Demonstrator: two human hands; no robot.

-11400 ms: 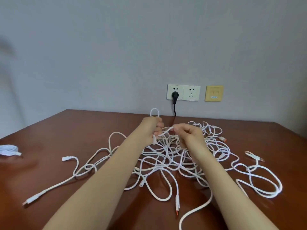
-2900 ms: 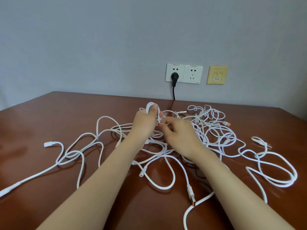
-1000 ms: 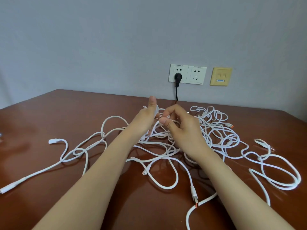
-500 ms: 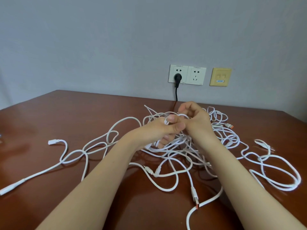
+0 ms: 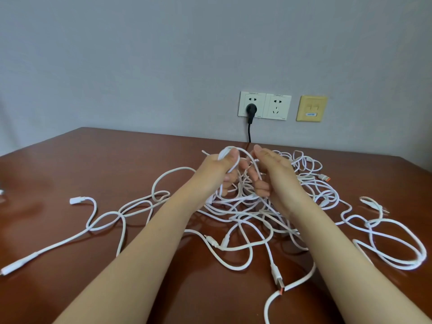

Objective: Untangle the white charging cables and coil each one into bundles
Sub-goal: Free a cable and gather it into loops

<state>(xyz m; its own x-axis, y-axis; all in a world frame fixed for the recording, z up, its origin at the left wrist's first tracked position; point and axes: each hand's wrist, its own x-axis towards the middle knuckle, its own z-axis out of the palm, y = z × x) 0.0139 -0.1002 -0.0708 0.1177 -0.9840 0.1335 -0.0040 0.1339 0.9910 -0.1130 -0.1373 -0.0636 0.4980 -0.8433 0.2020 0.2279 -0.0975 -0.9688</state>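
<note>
The brown table (image 5: 117,164) carries the tangle of white charging cables (image 5: 245,213), which sprawls from near left to far right around my forearms. My left hand (image 5: 219,174) clenches a few wound loops (image 5: 226,154), raised above the heap so slack can feed in freely. My right hand (image 5: 271,174) curls beside them to guide the next strand; whether it pinches one, I cannot tell. My hands hide the crossings beneath. An orange-tipped USB plug (image 5: 278,280) lies nearest.

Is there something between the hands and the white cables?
Nothing visible. The left hand grips a loop of the white cables, and the right hand curls its fingers round strands beside it.
</note>
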